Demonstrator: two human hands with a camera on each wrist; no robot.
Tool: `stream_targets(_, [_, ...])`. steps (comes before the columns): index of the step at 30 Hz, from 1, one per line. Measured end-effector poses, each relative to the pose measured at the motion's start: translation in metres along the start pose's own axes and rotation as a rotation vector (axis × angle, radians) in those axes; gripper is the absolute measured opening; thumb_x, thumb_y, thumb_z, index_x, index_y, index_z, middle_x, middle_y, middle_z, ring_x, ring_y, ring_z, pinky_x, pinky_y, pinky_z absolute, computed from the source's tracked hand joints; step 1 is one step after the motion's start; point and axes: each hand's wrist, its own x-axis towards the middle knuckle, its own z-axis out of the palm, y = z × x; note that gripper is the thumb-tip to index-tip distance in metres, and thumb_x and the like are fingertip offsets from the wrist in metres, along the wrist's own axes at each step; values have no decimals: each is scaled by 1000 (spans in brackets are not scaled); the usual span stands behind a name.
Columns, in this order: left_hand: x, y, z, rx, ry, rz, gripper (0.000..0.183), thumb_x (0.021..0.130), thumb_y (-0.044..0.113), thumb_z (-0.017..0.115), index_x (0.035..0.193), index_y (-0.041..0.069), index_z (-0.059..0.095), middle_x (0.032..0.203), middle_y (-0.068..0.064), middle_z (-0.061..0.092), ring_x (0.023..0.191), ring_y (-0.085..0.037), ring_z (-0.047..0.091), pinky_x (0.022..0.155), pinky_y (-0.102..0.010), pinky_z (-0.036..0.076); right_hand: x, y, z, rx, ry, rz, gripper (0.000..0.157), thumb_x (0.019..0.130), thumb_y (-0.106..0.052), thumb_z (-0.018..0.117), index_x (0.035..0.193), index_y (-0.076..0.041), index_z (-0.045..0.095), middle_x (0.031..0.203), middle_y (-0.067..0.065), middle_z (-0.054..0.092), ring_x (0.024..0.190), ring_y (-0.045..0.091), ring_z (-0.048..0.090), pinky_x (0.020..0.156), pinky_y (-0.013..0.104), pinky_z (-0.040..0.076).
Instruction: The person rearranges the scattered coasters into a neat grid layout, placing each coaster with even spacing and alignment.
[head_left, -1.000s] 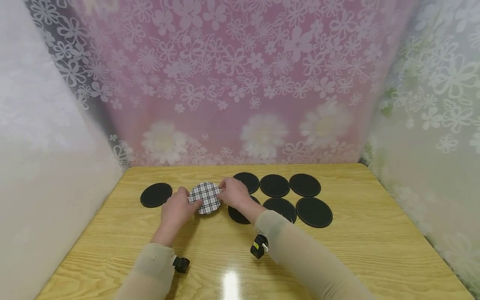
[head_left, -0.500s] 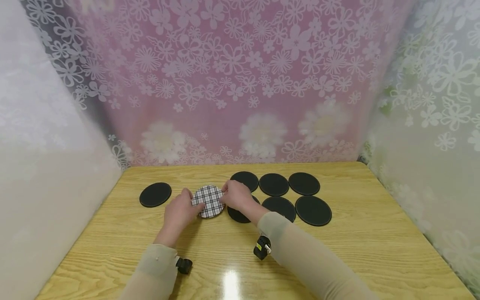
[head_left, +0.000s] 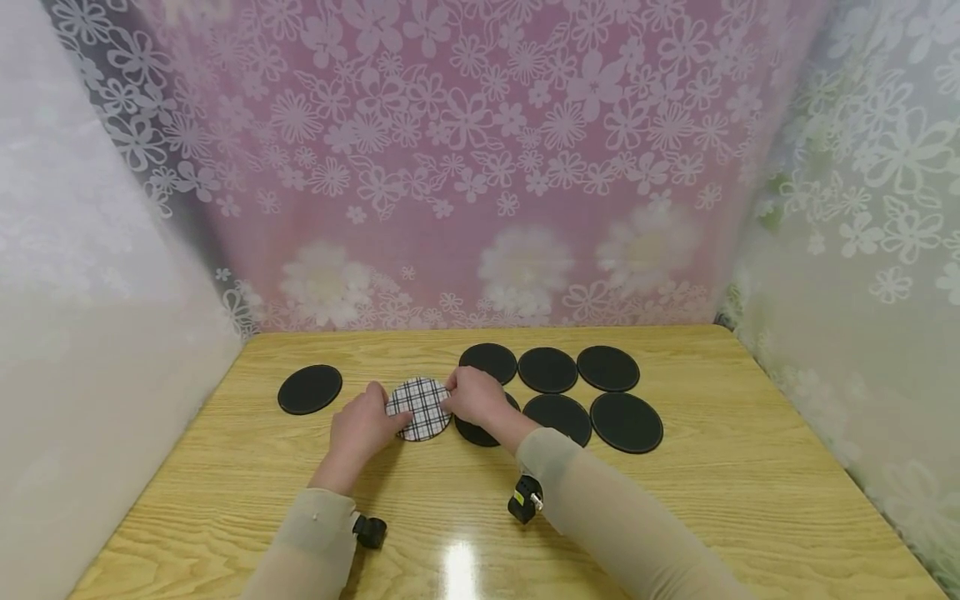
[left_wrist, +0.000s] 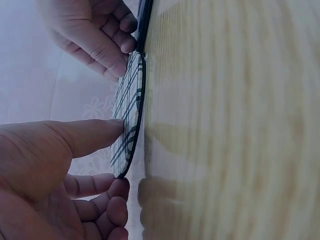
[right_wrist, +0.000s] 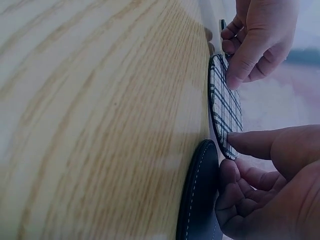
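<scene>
A round coaster with a black-and-white plaid face up is held level, low over the wooden table, between both hands. My left hand pinches its left edge, thumb on the plaid and fingers at the rim below. At the opposite edge my right hand pinches it the same way. A dark underside rim shows along the plaid coaster in the left wrist view. Just beside the right fingers lies a black coaster with pale stitching, partly hidden by that hand in the head view.
Several black coasters lie in two rows to the right, among them a front-right one and a back-right one. A lone black coaster lies at the left. Flowered curtains stand behind and along both sides of the wooden table.
Both hands have carried the plaid coaster slightly right and toward the person, lowering it nearer the table. The black coasters have stayed in place.
</scene>
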Motion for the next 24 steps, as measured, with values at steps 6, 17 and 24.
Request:
stream_targets(6, [-4, 7, -6, 17, -55, -30, 42, 101, 41, 82, 103, 5, 60, 85, -9, 64, 80, -30, 62, 86, -60, 49, 1, 2, 1, 11, -36, -18, 40, 101, -16, 83, 73, -15, 54, 65, -4, 39, 59, 15, 35, 62, 33, 33])
stream_targets(17, [0, 3, -1, 47, -76, -34, 45, 100, 45, 83, 102, 5, 61, 86, -8, 64, 81, -29, 62, 86, -58, 51, 3, 7, 1, 31, -82, -60, 65, 103, -16, 82, 61, -17, 32, 57, -5, 18, 51, 13, 14, 58, 33, 25])
stream_targets(24, [-2, 3, -2, 44, -68, -18, 45, 100, 44, 83, 101, 5, 61, 83, -8, 62, 77, -27, 60, 79, -55, 51, 0, 6, 1, 9, -65, -66, 39, 103, -13, 81, 73, -12, 56, 65, -4, 41, 59, 14, 39, 68, 35, 42])
